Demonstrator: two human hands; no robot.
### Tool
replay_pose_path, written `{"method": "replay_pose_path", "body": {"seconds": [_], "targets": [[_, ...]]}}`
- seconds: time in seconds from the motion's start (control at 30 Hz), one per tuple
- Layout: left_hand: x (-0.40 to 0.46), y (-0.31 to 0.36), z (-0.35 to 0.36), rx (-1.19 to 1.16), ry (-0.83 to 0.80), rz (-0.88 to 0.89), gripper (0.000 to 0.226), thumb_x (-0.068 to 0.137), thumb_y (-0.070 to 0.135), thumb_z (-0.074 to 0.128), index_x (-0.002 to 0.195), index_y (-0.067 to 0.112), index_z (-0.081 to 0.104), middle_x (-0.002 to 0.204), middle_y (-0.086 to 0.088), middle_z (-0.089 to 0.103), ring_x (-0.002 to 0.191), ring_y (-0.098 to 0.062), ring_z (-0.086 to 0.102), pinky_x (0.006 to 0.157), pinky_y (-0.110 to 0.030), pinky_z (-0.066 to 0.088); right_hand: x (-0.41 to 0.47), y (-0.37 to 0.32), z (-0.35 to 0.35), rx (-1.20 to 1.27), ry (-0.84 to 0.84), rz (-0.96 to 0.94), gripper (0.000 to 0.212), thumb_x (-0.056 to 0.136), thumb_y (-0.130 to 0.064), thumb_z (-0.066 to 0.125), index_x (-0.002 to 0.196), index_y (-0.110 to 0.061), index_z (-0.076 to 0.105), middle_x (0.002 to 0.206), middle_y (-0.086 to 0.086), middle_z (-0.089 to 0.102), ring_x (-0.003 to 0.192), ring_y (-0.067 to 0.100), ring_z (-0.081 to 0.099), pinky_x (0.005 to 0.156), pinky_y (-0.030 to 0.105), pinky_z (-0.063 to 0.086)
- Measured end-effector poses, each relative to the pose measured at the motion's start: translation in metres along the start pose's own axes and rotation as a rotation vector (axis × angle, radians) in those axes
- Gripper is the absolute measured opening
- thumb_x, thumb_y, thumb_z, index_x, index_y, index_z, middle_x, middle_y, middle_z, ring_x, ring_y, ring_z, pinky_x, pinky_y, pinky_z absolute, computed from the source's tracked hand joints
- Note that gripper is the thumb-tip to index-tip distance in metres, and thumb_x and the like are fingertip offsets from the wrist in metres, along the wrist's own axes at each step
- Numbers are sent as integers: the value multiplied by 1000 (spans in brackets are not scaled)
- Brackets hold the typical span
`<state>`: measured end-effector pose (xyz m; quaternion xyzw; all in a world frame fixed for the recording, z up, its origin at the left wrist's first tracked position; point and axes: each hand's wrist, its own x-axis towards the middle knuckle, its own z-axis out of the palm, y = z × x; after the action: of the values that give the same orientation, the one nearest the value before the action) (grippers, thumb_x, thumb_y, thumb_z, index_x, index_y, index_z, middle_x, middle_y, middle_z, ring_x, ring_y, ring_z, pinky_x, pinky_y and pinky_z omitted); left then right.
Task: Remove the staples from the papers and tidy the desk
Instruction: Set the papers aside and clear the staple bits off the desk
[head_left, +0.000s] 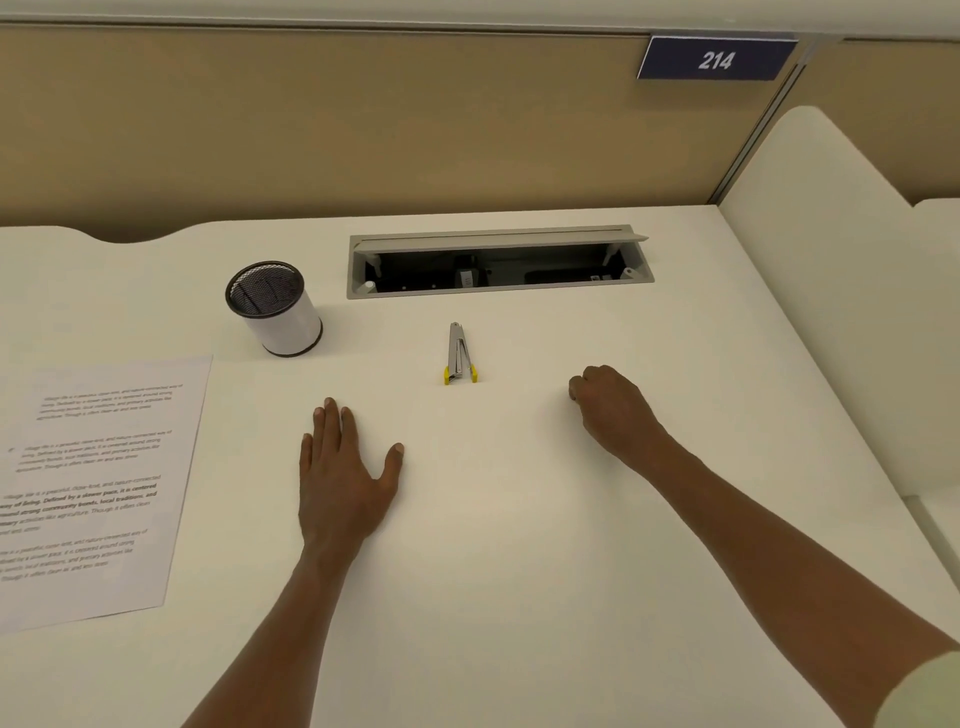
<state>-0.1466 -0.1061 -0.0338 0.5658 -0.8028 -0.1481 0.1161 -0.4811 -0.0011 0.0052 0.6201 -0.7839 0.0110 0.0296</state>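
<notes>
While both hands rest on the desk, nothing is held.

Left hand: left hand (343, 467) lies flat, palm down, on the desk (493, 545); fingers straight and close together, thumb spread to the side. It holds nothing.

Right hand: right hand (610, 402) sits knuckles up, fingers curled under into a loose fist. Whether anything small is inside the curl, I cannot tell; nothing shows.

Staple remover: staple remover (458, 356), a slim metal tool with yellow tips at its near end, lies flat on the desk between the two hands and a little beyond them, touching neither.

Papers: papers (88, 488), printed with blocks of text, lie flat at the left edge of the desk, well apart from the left hand. A staple is too small to make out.

Pen cup: pen cup (275, 309), white wall and dark mesh inside, stands upright beyond the papers, left of the staple remover.

Cable tray: cable tray (498, 262), a grey slot set into the desk with its lid raised, lies just behind the staple remover.

Number sign: number sign (716, 60), dark blue, reads 214, fixed high on the tan partition (363, 119).
</notes>
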Motion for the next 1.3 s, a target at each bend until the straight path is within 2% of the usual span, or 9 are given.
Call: {"method": "replay_pose_path", "body": {"seconds": [0.17,0.33,0.43,0.57,0.67,0.73,0.97,1.2,1.3], "targets": [[1,0,-1,-6,1,2,93,89,66,32,157,3,24,169,-9,9,156,-19,2,127,-39,7,2,0,-1,-63,1,-12,28,66,18,42,78,-2,56,72,12,52,65,29,48,49,32,29],[0,1,-1,-6,2,3,94,89,67,30,157,4,23,169,-7,8,156,-18,1,127,-39,7,-3,3,10,13,-17,21,32,60,19,45,80,-3,56,74,10,52,68,29,50,50,32,37],[1,0,-2,-4,6,-2,94,88,68,28,157,4,23,169,-7,8,156,-18,2,127,-39,8,4,7,8,396,-19,227,28,69,15,46,81,-5,62,76,5,59,73,27,56,62,29,40],[0,0,-1,1,0,-1,94,88,68,28,157,4,23,169,-7,8,156,-18,2,127,-38,7,8,12,-14,888,-32,570,20,83,6,54,79,-5,69,70,0,64,62,9,57,60,18,43],[0,1,-1,2,-2,-1,94,89,67,30,157,4,23,169,-8,8,156,-18,3,127,-39,7,4,16,-18,1337,-26,740,14,87,8,59,82,-2,68,74,7,62,63,17,55,60,25,47],[0,1,-1,3,-2,-1,93,89,67,30,157,4,23,169,-7,8,156,-18,2,127,-39,7,4,16,-22,1568,-16,790,15,89,10,56,83,-1,65,76,9,59,66,18,54,58,22,48],[1,0,-1,-2,2,-1,93,89,67,29,158,4,23,169,-7,7,156,-18,1,127,-38,7,16,-14,-34,2081,-69,776,18,95,6,48,85,-5,58,78,6,55,69,15,54,59,17,50],[1,1,-3,-10,7,3,92,89,67,29,158,5,22,169,-7,6,156,-18,0,127,-37,5,58,-71,-51,2359,-210,644,17,96,4,44,87,-6,54,77,5,54,69,12,52,60,15,49],[1,2,-2,-7,10,2,92,89,68,28,158,6,23,169,-7,7,156,-19,1,127,-37,7,81,-99,-59,2383,-266,604,14,97,3,45,90,-3,55,78,6,56,70,13,51,61,16,49]]}}
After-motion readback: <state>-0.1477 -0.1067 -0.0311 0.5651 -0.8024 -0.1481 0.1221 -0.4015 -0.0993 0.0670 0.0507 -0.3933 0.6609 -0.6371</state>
